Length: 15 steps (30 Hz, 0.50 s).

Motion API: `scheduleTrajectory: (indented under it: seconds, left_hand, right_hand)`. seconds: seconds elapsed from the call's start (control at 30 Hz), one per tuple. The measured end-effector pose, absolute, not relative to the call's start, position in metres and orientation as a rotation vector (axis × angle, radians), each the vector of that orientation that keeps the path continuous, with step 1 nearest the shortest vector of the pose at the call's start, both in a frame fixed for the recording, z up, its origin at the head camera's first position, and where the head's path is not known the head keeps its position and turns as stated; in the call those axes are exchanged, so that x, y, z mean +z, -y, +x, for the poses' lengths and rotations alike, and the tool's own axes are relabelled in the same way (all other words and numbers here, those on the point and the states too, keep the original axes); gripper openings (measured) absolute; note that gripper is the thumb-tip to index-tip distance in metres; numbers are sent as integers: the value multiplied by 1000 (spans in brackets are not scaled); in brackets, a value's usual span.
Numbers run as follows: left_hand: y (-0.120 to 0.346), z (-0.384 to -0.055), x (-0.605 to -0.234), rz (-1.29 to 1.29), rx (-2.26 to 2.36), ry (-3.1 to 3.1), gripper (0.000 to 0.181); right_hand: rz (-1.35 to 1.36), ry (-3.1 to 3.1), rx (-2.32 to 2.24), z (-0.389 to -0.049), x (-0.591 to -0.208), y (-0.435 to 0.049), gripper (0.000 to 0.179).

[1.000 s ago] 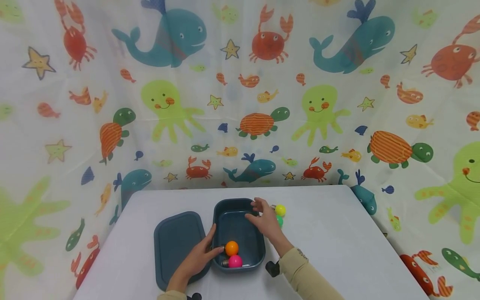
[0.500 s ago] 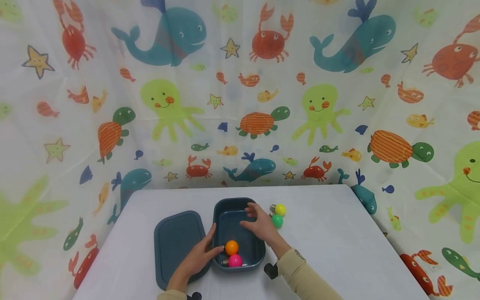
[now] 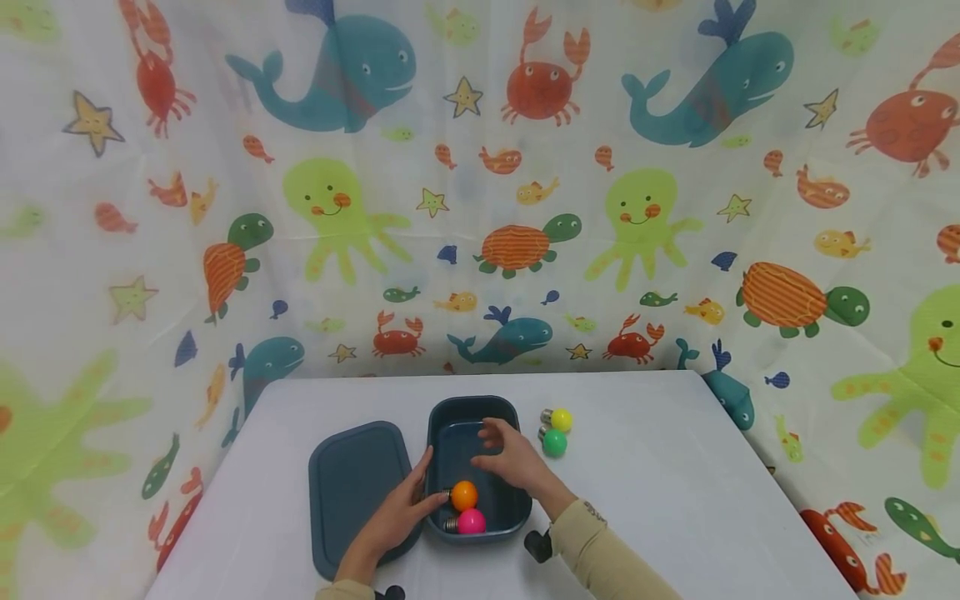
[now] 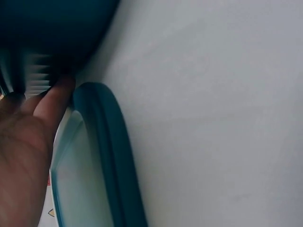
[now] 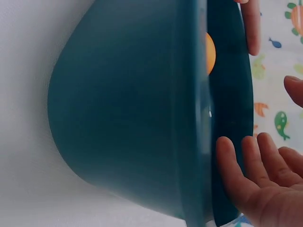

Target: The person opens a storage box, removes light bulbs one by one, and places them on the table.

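Observation:
A dark blue-green box (image 3: 457, 450) stands uncovered on the table. Inside, at its near end, lie an orange bulb (image 3: 464, 496) and a pink bulb (image 3: 472, 522). My left hand (image 3: 401, 510) holds the box's left wall, thumb over the rim and fingers along the outside; the left wrist view shows those fingers against the wall. My right hand (image 3: 517, 461) reaches over the right rim, fingers spread and slightly bent above the opening, holding nothing. To the right of the box, a yellow bulb (image 3: 561, 419) and a green bulb (image 3: 554, 442) lie side by side.
A matching lid (image 3: 356, 483) lies flat on the white table (image 3: 645, 483), left of the box and partly under my left arm. Behind the table hangs a curtain (image 3: 495, 183) printed with sea animals.
My right hand has moved left from the right rim to over the box, uncovering the yellow and green bulbs. The left hand and the box have stayed put.

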<state>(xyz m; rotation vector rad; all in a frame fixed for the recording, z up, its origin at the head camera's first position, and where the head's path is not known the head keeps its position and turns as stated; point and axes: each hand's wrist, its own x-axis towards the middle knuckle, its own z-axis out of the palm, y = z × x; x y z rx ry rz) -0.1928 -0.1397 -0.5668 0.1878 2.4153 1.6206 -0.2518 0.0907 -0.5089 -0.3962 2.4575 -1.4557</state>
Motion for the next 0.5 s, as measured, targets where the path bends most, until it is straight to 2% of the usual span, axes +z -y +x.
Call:
scheduleTrajectory:
  seconds: [0.17,0.5]
  left_hand:
    - [139,-193,-565,183,1681,-2372,93]
    - [139,-192,-562,174,1697,-2346,90]
  right_hand:
    - [-397,-2420,-1455,-250,-510,-90,69]
    - [-409,-2313,-1437,-248,-513,-89,69]
